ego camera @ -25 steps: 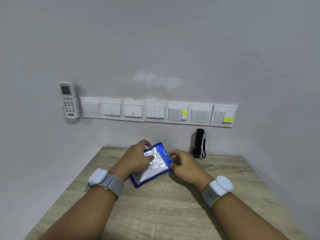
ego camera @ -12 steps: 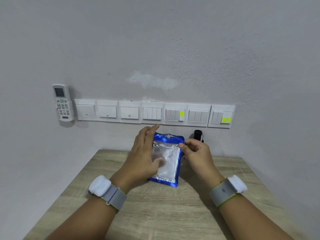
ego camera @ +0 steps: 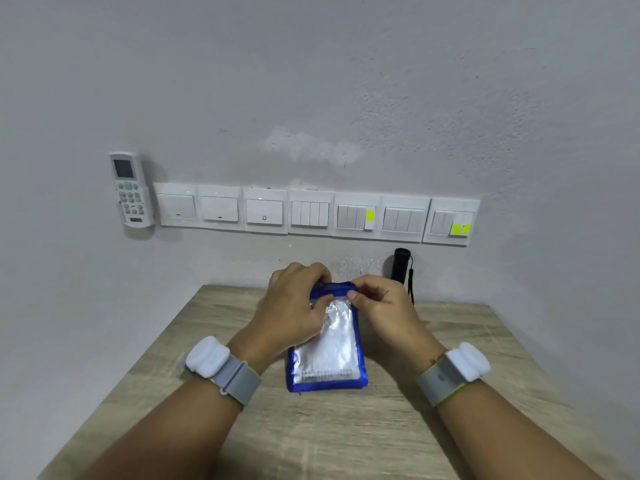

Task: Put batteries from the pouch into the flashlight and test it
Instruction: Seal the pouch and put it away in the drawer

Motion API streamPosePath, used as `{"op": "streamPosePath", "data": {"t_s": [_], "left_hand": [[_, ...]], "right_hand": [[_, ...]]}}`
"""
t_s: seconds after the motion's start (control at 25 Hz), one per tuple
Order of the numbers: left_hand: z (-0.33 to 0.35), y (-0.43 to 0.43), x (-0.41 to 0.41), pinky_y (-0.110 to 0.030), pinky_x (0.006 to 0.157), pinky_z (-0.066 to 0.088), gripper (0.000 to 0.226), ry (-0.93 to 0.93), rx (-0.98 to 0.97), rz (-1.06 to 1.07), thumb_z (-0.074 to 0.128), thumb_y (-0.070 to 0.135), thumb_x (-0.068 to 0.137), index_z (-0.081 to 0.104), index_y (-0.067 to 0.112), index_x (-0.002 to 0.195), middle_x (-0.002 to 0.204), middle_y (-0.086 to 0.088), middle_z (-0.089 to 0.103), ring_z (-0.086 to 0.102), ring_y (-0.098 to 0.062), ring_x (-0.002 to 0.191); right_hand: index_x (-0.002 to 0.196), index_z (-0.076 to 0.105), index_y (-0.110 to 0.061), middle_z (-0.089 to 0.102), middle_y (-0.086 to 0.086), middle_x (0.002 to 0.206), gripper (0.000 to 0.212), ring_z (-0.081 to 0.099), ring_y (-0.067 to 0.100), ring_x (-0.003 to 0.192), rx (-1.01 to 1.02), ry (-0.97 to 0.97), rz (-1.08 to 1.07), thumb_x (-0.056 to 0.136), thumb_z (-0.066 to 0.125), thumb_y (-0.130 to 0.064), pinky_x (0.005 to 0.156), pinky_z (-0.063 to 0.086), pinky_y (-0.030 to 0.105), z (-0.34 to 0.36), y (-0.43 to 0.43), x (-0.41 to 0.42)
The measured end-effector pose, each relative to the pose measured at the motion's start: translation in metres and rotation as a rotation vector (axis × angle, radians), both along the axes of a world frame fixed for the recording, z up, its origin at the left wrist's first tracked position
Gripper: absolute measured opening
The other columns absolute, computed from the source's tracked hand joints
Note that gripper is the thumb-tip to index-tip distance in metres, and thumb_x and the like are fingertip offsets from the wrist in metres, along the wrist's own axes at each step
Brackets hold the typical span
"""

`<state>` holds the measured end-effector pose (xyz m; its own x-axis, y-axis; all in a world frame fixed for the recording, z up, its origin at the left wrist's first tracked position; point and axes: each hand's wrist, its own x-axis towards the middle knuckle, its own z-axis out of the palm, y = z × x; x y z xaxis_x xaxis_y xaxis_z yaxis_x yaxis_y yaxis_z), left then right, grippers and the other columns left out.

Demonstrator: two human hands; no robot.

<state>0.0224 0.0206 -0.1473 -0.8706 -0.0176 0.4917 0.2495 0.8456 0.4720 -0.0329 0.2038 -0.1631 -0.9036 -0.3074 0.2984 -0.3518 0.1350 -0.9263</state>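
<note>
Both hands work the pouch (ego camera: 327,344) above the table (ego camera: 346,438), left hand (ego camera: 294,308) and right hand (ego camera: 382,306) each pinching its blue top edge, so opening looks under way, next a pull apart, while the flashlight (ego camera: 400,268) stands waiting by the wall.

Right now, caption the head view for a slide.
Left hand and right hand pinch the blue pouch at its top; the flashlight stands behind.

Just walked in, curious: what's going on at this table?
A person's left hand and right hand both pinch the top edge of a blue pouch over the wooden table, apparently working it open. The black flashlight stands untouched by the wall behind the right hand. No loose batteries show.
</note>
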Motion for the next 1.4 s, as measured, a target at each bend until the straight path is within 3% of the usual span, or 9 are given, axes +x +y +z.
{"op": "streamPosePath", "data": {"t_s": [0.2, 0.32, 0.48, 0.64, 0.84, 0.96, 1.12, 1.28, 1.4], "left_hand": [[-0.002, 0.002, -0.002, -0.043, 0.099, 0.048, 0.023, -0.017, -0.026, -0.036, 0.056, 0.045, 0.090, 0.057, 0.045, 0.113, 0.105, 0.016, 0.063, 0.055, -0.019, 0.109], [-0.003, 0.002, -0.002, -0.044, 0.097, 0.048, 0.015, -0.012, -0.016, -0.042, 0.056, 0.040, 0.089, 0.057, 0.042, 0.104, 0.099, 0.013, 0.062, 0.054, -0.020, 0.105], [0.000, 0.004, 0.002, -0.040, 0.099, 0.045, 0.019, 0.011, -0.009, -0.064, 0.058, 0.038, 0.091, 0.064, 0.036, 0.109, 0.102, 0.013, 0.064, 0.053, -0.017, 0.106], [0.002, 0.004, 0.001, -0.042, 0.095, 0.047, 0.020, 0.000, -0.015, -0.061, 0.054, 0.041, 0.090, 0.070, 0.035, 0.100, 0.093, 0.012, 0.068, 0.058, -0.018, 0.099], [0.007, 0.003, 0.001, -0.042, 0.090, 0.045, 0.015, 0.074, -0.061, -0.060, 0.057, 0.024, 0.082, 0.072, 0.021, 0.080, 0.068, 0.011, 0.057, 0.054, -0.016, 0.081], [0.009, 0.004, 0.004, -0.041, 0.087, 0.046, 0.012, 0.098, -0.067, -0.074, 0.061, 0.018, 0.083, 0.073, 0.018, 0.080, 0.066, 0.012, 0.054, 0.054, -0.016, 0.076], [0.007, 0.001, 0.003, -0.036, 0.078, 0.052, 0.007, -0.010, -0.009, -0.056, 0.069, 0.030, 0.091, 0.075, 0.027, 0.091, 0.078, 0.010, 0.067, 0.062, -0.016, 0.082], [0.008, -0.001, 0.001, -0.046, 0.066, 0.053, 0.023, -0.028, -0.017, -0.020, 0.070, 0.019, 0.090, 0.060, 0.019, 0.070, 0.068, -0.003, 0.065, 0.062, -0.028, 0.070], [0.007, -0.002, 0.001, -0.048, 0.062, 0.051, 0.026, -0.002, -0.012, -0.038, 0.069, 0.013, 0.086, 0.055, 0.018, 0.065, 0.062, -0.004, 0.061, 0.061, -0.031, 0.067]], "right_hand": [[0.092, 0.075, -0.027, 0.075, -0.003, 0.088, 0.010, 0.073, 0.023, 0.088, 0.037, 0.073, -0.085, 0.094, 0.066, -0.024, 0.083, 0.061, 0.050, 0.000, 0.000, 0.002], [0.087, 0.075, -0.021, 0.074, -0.002, 0.081, 0.011, 0.072, 0.020, 0.078, 0.069, 0.174, -0.127, 0.094, 0.068, -0.015, 0.076, 0.062, 0.044, 0.004, -0.004, 0.005], [0.086, 0.075, -0.019, 0.073, -0.001, 0.080, 0.011, 0.070, 0.019, 0.075, 0.096, 0.220, -0.104, 0.093, 0.068, -0.013, 0.074, 0.061, 0.041, 0.006, -0.007, 0.010], [0.084, 0.073, -0.020, 0.072, 0.003, 0.080, 0.011, 0.069, 0.025, 0.078, 0.110, 0.198, -0.091, 0.093, 0.068, -0.015, 0.075, 0.060, 0.047, 0.004, -0.007, 0.012], [0.077, 0.066, -0.019, 0.066, 0.011, 0.074, 0.013, 0.065, 0.038, 0.076, 0.070, 0.186, -0.047, 0.090, 0.068, -0.021, 0.068, 0.056, 0.059, -0.003, -0.014, 0.018], [0.081, 0.070, -0.021, 0.069, 0.005, 0.076, 0.010, 0.067, 0.033, 0.078, 0.080, 0.169, -0.014, 0.091, 0.067, -0.022, 0.072, 0.058, 0.057, -0.002, -0.013, 0.021], [0.082, 0.073, -0.022, 0.072, 0.005, 0.079, 0.010, 0.070, 0.031, 0.082, 0.079, 0.105, -0.056, 0.090, 0.067, -0.021, 0.078, 0.057, 0.058, 0.000, -0.010, 0.014], [0.082, 0.072, -0.021, 0.072, 0.002, 0.079, 0.011, 0.069, 0.027, 0.083, 0.097, 0.091, -0.097, 0.092, 0.069, -0.019, 0.080, 0.058, 0.055, 0.001, -0.009, 0.013], [0.089, 0.075, -0.025, 0.074, -0.002, 0.083, 0.006, 0.070, 0.021, 0.084, 0.125, 0.119, -0.041, 0.091, 0.070, -0.022, 0.082, 0.060, 0.049, 0.002, -0.009, 0.017]]}}
